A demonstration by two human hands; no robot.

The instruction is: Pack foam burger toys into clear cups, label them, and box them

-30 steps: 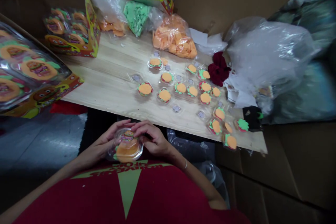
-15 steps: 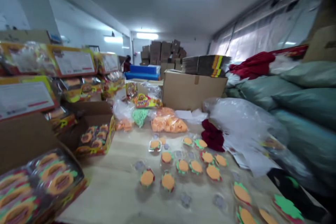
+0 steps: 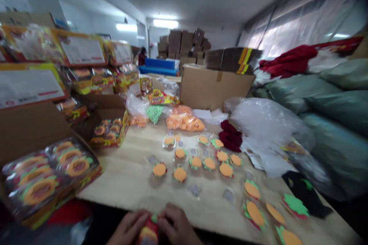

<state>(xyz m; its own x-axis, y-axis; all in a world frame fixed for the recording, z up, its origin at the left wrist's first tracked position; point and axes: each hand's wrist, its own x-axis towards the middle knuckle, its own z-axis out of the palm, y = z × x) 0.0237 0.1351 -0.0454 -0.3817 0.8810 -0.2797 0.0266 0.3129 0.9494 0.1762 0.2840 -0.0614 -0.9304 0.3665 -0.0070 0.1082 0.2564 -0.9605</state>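
Note:
My left hand [image 3: 128, 229] and my right hand [image 3: 177, 226] show at the bottom edge, close together at the near edge of the wooden table [image 3: 129, 176]. Both are closed on a small clear pack with an orange and red burger-shaped sweet [image 3: 148, 232] between them; the picture is blurred there. On the table beyond lie several orange, green and red burger sweets [image 3: 198, 162] in small clear trays.
Display boxes of packed burger sweets stand at the left [image 3: 54, 172] and further back [image 3: 110, 132]. Bags of orange pieces [image 3: 184, 119] and green pieces [image 3: 154, 113] lie at the back, with a cardboard box [image 3: 214, 86], a crumpled clear bag [image 3: 264, 122] and green sacks [image 3: 339, 111] at the right.
The view swung up from my lap to the room, then dipped a little. My hands left the picture half a second ago and show again at the bottom edge, still holding the pack.

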